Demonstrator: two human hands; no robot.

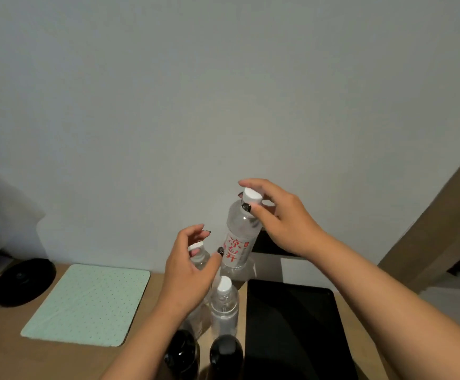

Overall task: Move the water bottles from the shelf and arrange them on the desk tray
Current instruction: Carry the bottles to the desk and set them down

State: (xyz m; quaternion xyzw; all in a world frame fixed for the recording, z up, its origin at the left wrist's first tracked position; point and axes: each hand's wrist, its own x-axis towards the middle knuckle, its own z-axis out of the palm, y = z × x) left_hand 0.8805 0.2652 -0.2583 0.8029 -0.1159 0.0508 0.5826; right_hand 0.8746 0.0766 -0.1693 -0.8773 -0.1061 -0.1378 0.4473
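The right hand (283, 218) pinches the cap of a labelled bottle (239, 237), lowering it behind two clear bottles (224, 305) already standing mid-desk; the left hand (190, 267) hovers slack beside them; tray unclear; shelf unseen

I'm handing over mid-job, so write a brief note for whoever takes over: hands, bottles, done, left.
Right hand grips the labelled bottle by its white cap, held above the desk.
Left hand is open, empty, beside it.
Two clear bottles already stand upright between the green mat and black tablet; two dark bottles stand nearer.
Left: set the held bottle down with them. The shelf is out of view.
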